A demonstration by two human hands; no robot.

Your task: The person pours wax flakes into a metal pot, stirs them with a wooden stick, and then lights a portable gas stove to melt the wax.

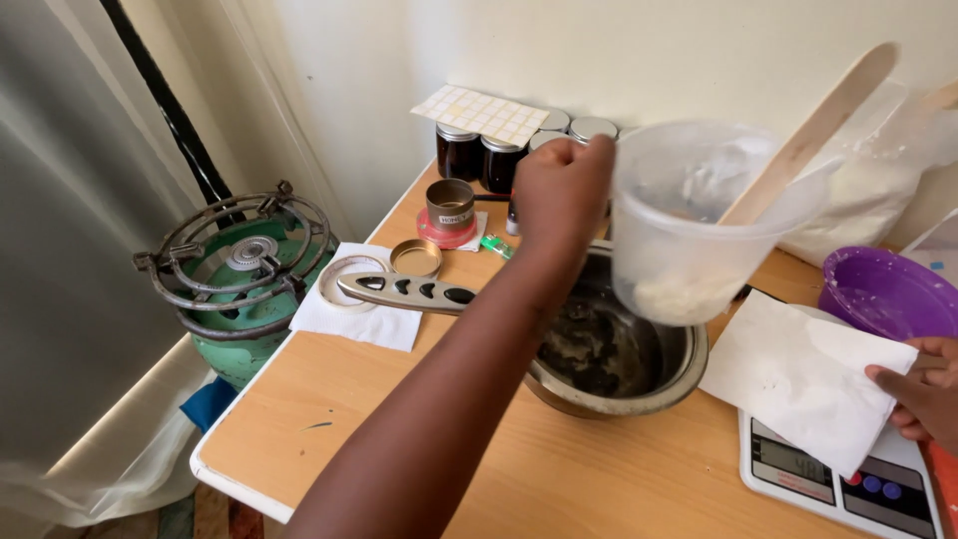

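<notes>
Left hand [561, 190] is closed in a fist on the rim of a clear plastic cup [699, 220], holding it up over a metal bowl [619, 349]. The cup looks tipped a little toward the bowl, mouth up and away from the left hand, with a pale clump low inside it. A wooden stick [808, 130] stands in the cup, long axis running diagonally from the cup bottom up and away to the right, top end pointing to the upper right, well past the rim.

Step in hand, as a judgement: cup being held over the bowl, contents not yet out. Next move would likely call for more tilt or the stick to loosen the clump.

Right hand [923, 389] is off to the right, fingers pinching the edge of a white paper sheet [808, 379] that lies over a kitchen scale [838, 479]. A purple bowl [883, 294] sits just beyond that hand. Past the left hand: dark jars [479, 155], a small tin [449, 205].
</notes>
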